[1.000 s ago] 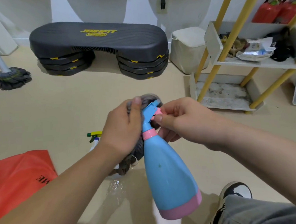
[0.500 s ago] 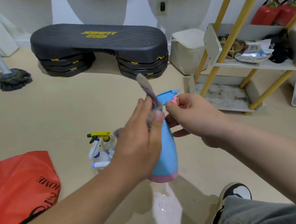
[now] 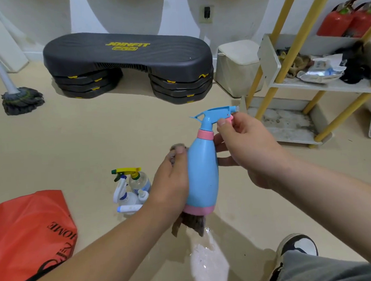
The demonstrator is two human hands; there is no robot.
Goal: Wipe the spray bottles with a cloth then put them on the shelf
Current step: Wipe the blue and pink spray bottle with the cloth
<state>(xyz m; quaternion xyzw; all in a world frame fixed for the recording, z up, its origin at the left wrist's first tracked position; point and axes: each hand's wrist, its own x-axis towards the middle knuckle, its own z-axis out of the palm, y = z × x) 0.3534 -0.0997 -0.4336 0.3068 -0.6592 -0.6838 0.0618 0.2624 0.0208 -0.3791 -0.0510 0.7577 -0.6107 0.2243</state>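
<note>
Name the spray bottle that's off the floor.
The pink-trimmed blue bottle, pinched by the right hand, the left hand pressing a cloth on it; the clear bottles sit on the floor.

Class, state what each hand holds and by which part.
The right hand pinches the blue spray bottle by its trigger head; the left hand grips a grey cloth pressed against the bottle's body.

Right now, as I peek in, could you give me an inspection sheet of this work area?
Surface: beige floor, wet patch in front.
Job's things: blue spray bottle in hand; cloth at its side and base; other spray bottles grouped on floor; shelf at right.
Clutter: red bag, mop, step platform.
Hands: left hand holds cloth against bottle; right hand pinches its trigger.
Cables: nothing seen.
Surroundings: fire extinguishers at far right.
</note>
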